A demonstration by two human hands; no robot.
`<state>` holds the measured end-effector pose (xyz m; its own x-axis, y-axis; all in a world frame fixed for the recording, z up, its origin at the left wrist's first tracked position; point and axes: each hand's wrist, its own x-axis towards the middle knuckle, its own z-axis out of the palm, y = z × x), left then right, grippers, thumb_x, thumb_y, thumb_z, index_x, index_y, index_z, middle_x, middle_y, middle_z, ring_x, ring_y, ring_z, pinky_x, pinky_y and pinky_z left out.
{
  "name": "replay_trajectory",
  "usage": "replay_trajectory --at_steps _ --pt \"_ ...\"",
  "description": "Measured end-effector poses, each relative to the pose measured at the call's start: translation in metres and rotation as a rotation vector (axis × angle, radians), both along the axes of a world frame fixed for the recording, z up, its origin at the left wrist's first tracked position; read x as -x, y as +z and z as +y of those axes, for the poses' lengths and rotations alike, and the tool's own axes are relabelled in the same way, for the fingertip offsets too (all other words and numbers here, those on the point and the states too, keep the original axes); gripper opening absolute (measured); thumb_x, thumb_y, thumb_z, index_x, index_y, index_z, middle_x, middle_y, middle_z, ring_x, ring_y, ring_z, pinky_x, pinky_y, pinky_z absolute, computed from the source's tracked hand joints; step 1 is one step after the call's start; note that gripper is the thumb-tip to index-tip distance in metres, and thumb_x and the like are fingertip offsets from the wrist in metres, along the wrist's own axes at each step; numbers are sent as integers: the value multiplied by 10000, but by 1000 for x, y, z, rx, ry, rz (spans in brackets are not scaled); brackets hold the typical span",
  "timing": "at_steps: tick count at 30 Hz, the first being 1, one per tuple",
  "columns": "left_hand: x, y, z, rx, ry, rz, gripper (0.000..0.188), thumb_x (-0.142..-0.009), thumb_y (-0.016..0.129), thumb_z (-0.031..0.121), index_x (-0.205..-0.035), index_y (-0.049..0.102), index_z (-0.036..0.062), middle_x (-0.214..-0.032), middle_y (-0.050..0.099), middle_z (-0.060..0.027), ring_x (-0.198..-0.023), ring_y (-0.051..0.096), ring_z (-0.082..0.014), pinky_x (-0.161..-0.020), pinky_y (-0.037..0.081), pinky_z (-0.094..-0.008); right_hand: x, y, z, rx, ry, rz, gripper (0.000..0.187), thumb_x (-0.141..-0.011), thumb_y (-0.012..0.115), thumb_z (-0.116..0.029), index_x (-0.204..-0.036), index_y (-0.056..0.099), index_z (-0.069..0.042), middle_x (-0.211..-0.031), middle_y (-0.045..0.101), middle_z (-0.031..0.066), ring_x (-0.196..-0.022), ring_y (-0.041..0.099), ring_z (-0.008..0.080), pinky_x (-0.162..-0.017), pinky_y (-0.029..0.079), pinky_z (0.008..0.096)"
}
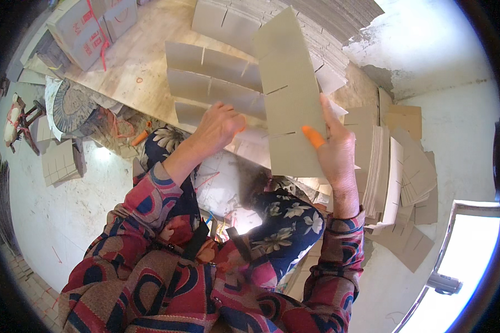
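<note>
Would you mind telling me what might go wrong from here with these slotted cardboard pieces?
The slotted panel could bend at its cuts, since the right hand grips it near one edge. The parallel strips look thin and might tip if the left hand, close beside them, bumps them. The loosely fanned sheets on the right might slide.

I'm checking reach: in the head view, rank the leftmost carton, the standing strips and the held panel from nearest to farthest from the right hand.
1. Panel, held in the right hand.
2. Standing strips, left of the panel.
3. Leftmost carton, at the view's upper left.
</note>
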<state>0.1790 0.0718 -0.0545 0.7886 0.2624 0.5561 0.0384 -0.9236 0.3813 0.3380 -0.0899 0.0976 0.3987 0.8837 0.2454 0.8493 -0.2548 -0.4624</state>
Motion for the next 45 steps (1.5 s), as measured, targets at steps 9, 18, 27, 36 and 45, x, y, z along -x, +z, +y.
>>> replay_trajectory --at_steps 9,18,27,36,45 --pt "-2 -3 -2 26 -15 -59 70 -655 596 51 -643 547 100 -628 558 -39 -708 551 -224 -675 395 -338 -8 5 7 45 65 104 632 -774 687 1 -1355 441 -34 -1205 610 155 -956 619 151 -812 472 258" --pt "-3 -1 -1 32 -38 -31 41 -720 604 67 -761 601 65 -653 557 -59 -707 549 -244 -698 412 -352 -9 7 19 58 65 116 613 -773 681 21 -1337 444 2 -1215 593 182 -1055 611 184 -872 462 279" --pt "-5 -3 -1 41 2 -22 95 -680 639 39 -763 603 68 -653 557 -59 -704 540 -248 -691 411 -353 -10 -21 17 -132 98 -41 603 -787 703 -39 -1339 459 -35 -1130 616 199 -797 660 177 -701 507 288" --pt "-2 -1 -5 51 -24 -15 108 -672 631 37 -771 613 78 -664 561 -49 -724 554 -239 -676 407 -355 -10 -65 10 -143 211 -9 634 -760 689 -7 -1346 451 -46 -945 610 249 -636 613 336 -606 496 349" --pt "-8 -3 -3 83 -14 -82 66 -688 610 72 -653 561 98 -635 551 -53 -717 548 -245 -672 391 -359 -12 -77 29 16 261 -12 600 -799 560 25 -1365 361 6 -742 572 280 -651 587 427 -575 464 476"
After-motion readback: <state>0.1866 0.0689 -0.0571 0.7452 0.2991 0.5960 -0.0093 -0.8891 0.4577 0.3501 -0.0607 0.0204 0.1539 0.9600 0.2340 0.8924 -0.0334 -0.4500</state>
